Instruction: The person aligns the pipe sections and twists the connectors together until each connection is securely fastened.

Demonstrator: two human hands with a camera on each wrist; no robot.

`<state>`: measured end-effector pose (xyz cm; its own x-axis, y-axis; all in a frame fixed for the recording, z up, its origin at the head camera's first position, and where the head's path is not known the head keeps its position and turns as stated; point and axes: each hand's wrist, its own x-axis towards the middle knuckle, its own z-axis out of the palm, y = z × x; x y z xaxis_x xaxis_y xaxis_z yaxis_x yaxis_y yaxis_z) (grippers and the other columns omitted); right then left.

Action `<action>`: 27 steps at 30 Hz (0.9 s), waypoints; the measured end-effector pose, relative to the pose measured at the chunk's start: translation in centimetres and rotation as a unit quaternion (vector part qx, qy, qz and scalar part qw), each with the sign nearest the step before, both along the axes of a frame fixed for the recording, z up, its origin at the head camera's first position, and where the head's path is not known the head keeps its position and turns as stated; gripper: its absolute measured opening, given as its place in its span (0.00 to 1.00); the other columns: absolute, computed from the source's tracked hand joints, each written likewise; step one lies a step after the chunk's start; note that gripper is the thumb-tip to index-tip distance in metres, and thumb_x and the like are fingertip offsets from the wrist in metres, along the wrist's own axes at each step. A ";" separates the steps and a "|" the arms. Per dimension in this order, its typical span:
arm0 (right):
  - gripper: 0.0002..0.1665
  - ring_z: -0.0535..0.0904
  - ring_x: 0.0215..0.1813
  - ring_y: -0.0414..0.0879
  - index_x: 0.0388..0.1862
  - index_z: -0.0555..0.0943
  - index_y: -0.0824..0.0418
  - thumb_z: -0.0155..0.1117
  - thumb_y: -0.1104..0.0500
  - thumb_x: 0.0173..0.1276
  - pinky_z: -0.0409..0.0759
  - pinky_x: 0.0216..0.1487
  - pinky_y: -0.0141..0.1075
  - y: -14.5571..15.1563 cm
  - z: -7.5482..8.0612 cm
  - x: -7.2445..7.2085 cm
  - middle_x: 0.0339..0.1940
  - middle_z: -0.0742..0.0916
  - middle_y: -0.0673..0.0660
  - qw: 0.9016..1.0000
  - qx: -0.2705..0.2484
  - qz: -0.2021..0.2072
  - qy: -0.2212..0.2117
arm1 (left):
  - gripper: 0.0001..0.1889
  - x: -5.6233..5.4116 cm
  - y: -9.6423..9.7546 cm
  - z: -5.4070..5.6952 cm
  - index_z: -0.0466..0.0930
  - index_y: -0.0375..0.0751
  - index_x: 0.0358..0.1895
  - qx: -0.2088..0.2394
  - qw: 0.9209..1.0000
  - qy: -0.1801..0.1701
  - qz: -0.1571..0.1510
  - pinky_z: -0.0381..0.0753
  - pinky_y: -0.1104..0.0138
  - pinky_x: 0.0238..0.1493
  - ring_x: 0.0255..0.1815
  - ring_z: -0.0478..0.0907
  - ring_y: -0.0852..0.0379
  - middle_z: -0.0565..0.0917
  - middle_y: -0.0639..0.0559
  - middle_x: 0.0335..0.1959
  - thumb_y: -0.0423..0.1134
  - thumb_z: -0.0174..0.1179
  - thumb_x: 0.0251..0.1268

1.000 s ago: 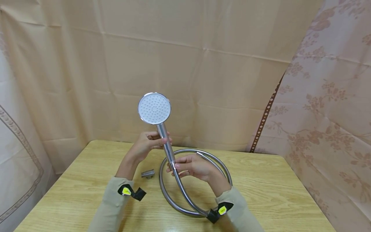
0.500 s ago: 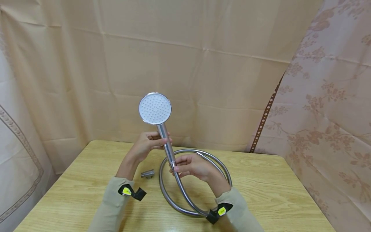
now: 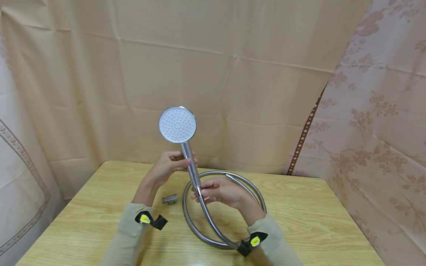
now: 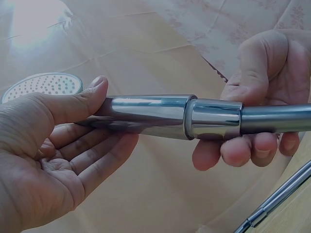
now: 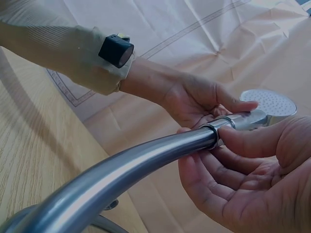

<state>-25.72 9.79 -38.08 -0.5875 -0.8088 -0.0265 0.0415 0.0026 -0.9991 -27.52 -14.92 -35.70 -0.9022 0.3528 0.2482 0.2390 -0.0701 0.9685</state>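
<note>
A chrome shower head [image 3: 178, 125] with a round white nozzle face is held up above the table, its handle slanting down to the right. My left hand [image 3: 165, 167] grips the handle between thumb and fingers. At the handle's lower end, my right hand [image 3: 222, 193] pinches the shiny hose nut [image 4: 216, 119] with thumb and fingers. In the left wrist view the nut sits at the handle's end with a narrow pale ring showing between them. The metal shower hose [image 5: 121, 170] runs from the nut down to the table and lies there in a loop.
A small chrome bracket-like fitting [image 3: 170, 200] lies on the wooden table [image 3: 83, 221], left of the hose loop. The hose's free end [image 3: 229, 177] rests at the back of the loop. A beige curtain [image 3: 213, 74] hangs behind the table.
The right hand's fingers have shifted slightly around the hose nut. The left hand and shower head stay almost in place.
</note>
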 end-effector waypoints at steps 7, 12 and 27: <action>0.22 0.88 0.48 0.46 0.61 0.73 0.83 0.60 0.69 0.74 0.86 0.54 0.42 -0.2 0.2 0.1 0.46 0.91 0.56 0.999 0.012 -0.030 -0.016 | 0.19 0.0 0.0 0.1 0.79 0.27 0.59 0.003 1.000 -0.006 0.014 0.87 0.59 0.51 0.44 0.89 0.56 0.92 0.53 0.41 0.34 0.64 0.69; 0.15 0.88 0.44 0.44 0.55 0.79 0.75 0.62 0.69 0.72 0.87 0.49 0.39 -0.3 0.3 0.3 0.38 0.91 0.50 0.998 0.019 -0.052 -0.017 | 0.19 0.1 0.1 0.2 0.81 0.26 0.57 -0.001 1.000 0.003 0.024 0.87 0.59 0.50 0.43 0.89 0.56 0.92 0.54 0.39 0.34 0.66 0.68; 0.21 0.87 0.47 0.42 0.60 0.70 0.85 0.55 0.68 0.77 0.86 0.50 0.38 -0.3 0.1 0.1 0.45 0.91 0.54 1.000 0.011 -0.017 -0.004 | 0.19 -0.2 -0.2 -0.1 0.79 0.26 0.59 0.007 1.000 0.000 0.002 0.87 0.59 0.52 0.45 0.88 0.56 0.92 0.55 0.41 0.34 0.64 0.70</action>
<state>-25.61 9.45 -38.02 -0.6147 -0.7872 -0.0490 0.0508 0.0224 -0.9985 -27.70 -15.11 -35.76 -0.9035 0.3462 0.2527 0.2389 -0.0827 0.9675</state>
